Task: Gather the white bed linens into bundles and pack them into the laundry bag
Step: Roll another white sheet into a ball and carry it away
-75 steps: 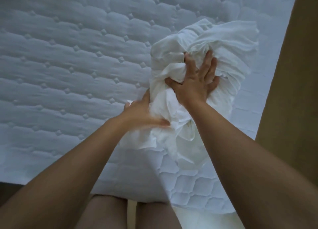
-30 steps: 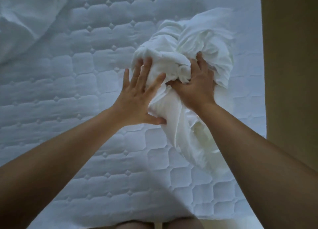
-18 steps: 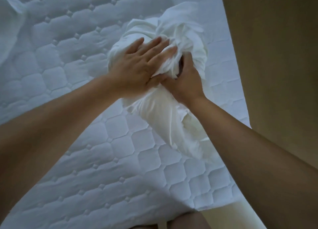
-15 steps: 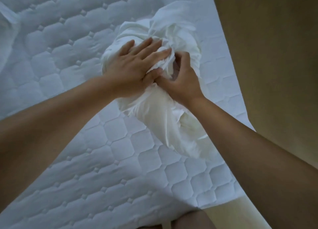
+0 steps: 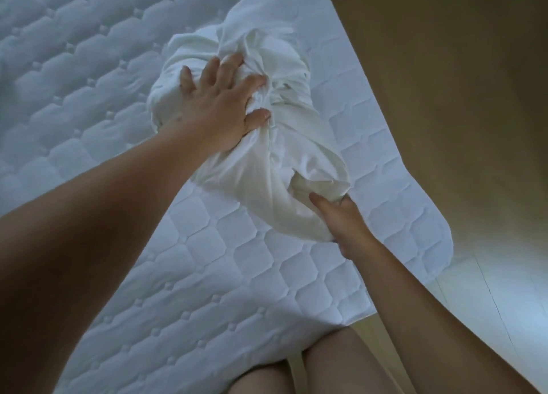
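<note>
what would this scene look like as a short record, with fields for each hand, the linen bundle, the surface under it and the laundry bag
left hand: left hand lies on top of the linen bundle, fingers spread and pressing into its folds
right hand: right hand grips the near end of the bundle, thumb on top, fingers hidden under the fabric
bundle: white, crumpled, rolled into a long lump
surface: quilted mattress pad, with the bundle lying near its right edge
laundry bag: not in view
stage: gathering, nothing packed yet
</note>
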